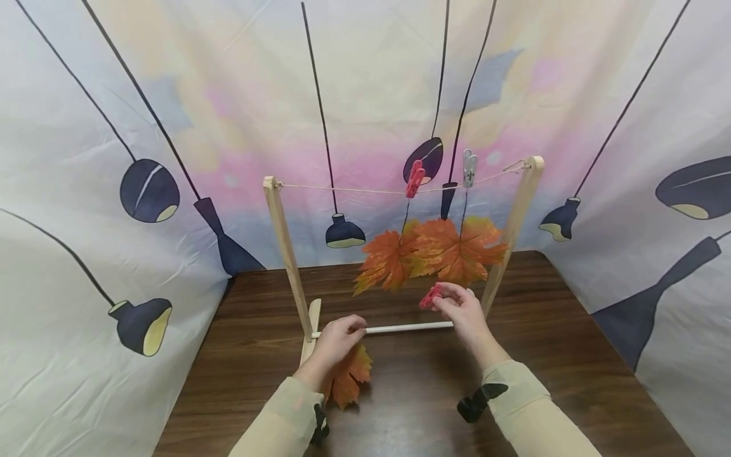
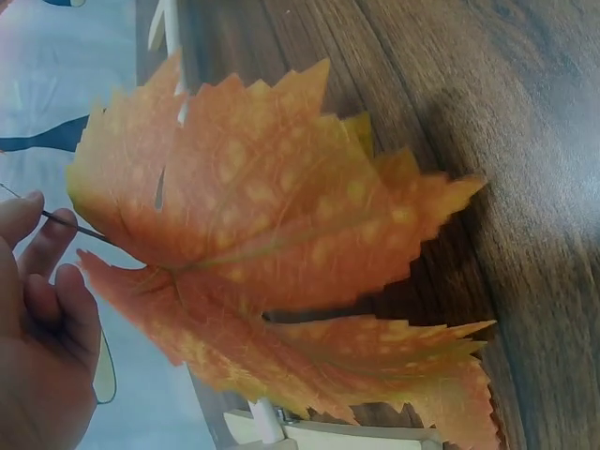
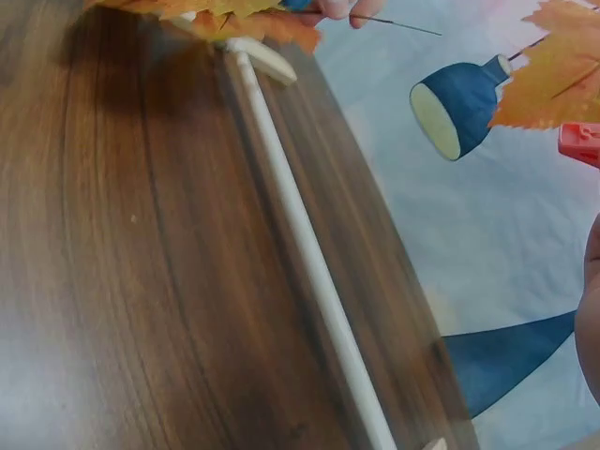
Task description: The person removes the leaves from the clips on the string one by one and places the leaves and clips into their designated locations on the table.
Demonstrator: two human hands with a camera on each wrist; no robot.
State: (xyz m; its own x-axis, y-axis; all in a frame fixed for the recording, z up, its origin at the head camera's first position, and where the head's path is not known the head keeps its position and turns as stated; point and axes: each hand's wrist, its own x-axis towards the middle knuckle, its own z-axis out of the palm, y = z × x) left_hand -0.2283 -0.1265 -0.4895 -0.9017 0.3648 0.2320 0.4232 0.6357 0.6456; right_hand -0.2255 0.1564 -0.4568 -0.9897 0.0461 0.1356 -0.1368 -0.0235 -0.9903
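My left hand (image 1: 337,341) pinches the thin dark stem of an orange maple leaf (image 2: 272,216), which hangs below the fingers at the left post. In my right hand (image 1: 465,314) a red clothespin (image 1: 431,296) is held between thumb and fingers, in front of the hanging leaves. Above, a string (image 1: 354,190) runs between two wooden posts. A red clothespin (image 1: 415,179) and a grey clothespin (image 1: 469,168) sit on it, each with the stem of an orange leaf (image 1: 388,257) or a second leaf (image 1: 457,251) below it.
The string's frame has a left wooden post (image 1: 288,260), a right wooden post (image 1: 514,228) and a white crossbar (image 1: 408,328) low between them. It stands on a dark wooden table (image 1: 411,406). Behind hangs a cloth backdrop (image 1: 240,114) printed with lamps.
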